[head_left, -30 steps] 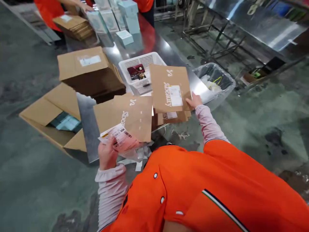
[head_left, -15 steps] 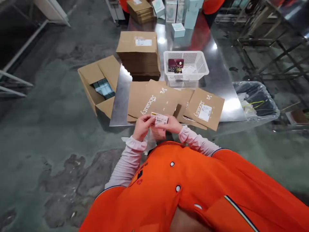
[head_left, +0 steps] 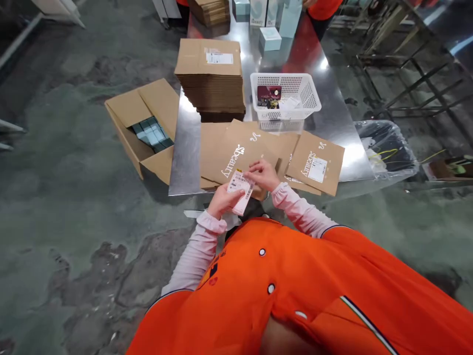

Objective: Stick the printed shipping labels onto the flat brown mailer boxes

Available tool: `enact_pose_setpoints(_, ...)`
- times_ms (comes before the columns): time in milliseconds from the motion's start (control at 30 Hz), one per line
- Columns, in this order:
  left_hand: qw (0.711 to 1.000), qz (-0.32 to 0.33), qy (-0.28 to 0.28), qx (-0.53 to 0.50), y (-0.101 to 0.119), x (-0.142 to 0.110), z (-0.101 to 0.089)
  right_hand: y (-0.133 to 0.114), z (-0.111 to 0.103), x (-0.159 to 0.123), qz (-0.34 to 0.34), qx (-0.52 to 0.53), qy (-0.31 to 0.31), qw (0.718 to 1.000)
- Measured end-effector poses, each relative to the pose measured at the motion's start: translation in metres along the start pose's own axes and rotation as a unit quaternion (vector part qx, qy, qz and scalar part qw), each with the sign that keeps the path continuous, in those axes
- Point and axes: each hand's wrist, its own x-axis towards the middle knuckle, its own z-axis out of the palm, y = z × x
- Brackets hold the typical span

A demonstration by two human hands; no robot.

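Note:
In my left hand (head_left: 223,199) is a printed shipping label (head_left: 241,191), pinched between thumb and fingers near the table's front edge. My right hand (head_left: 264,175) has its fingertips closed at the label's upper right corner. Just beyond them lies a flat brown cardboard mailer (head_left: 240,143) with white lettering, on top of other flat cardboard. To the right, another mailer (head_left: 316,162) carries a white label on its face and overlaps more cardboard beneath it.
A white plastic basket (head_left: 314,101) holds dark red cards and papers. Left of it rises a tall stack of flat cardboard (head_left: 209,54). An open carton (head_left: 121,143) with blue boxes stands left of the metal table (head_left: 181,172). Beyond are light-blue boxes (head_left: 270,39) and co-workers in orange.
The label has turned from lying across both hands to a steeper tilt in my left hand. My right hand has shifted up to its top corner. The view has moved slightly.

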Motion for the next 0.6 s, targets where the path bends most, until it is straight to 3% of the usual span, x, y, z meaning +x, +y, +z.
enact_pose_setpoints(67, 0.996, -0.073, -0.054, -0.007, -0.009, 0.005, -0.023, 0.012, 0.006, 0.028, 0.023, -0.058, 0.048, 0.997)
enact_pose_setpoints(167, 0.987, -0.14, -0.081, -0.011, -0.035, 0.001, -0.058, 0.028, 0.011, 0.069, 0.084, -0.156, 0.095, 0.98)
enact_pose_setpoints(300, 0.972, -0.212, -0.101, -0.005, -0.061, -0.032, -0.104, 0.03, 0.027, 0.092, 0.1, -0.294, 0.096, 0.946)
enact_pose_setpoints(367, 0.969, -0.222, -0.103, -0.015, -0.056, -0.047, -0.125, 0.023, 0.043, 0.081, 0.036, -0.343, 0.018, 0.939)
enact_pose_setpoints(433, 0.973, -0.214, -0.086, -0.014, -0.038, -0.05, -0.138, 0.015, 0.058, 0.053, -0.074, -0.345, -0.099, 0.931)
enact_pose_setpoints(533, 0.99, -0.139, -0.021, 0.009, 0.0, -0.02, -0.134, 0.012, 0.068, -0.005, -0.245, -0.245, -0.269, 0.899)
enact_pose_setpoints(567, 0.995, -0.094, 0.012, 0.021, 0.012, -0.003, -0.126, 0.016, 0.066, -0.024, -0.258, -0.205, -0.278, 0.903)
enact_pose_setpoints(600, 0.997, -0.042, 0.05, 0.038, 0.024, 0.016, -0.117, 0.021, 0.061, -0.039, -0.232, -0.176, -0.241, 0.926)
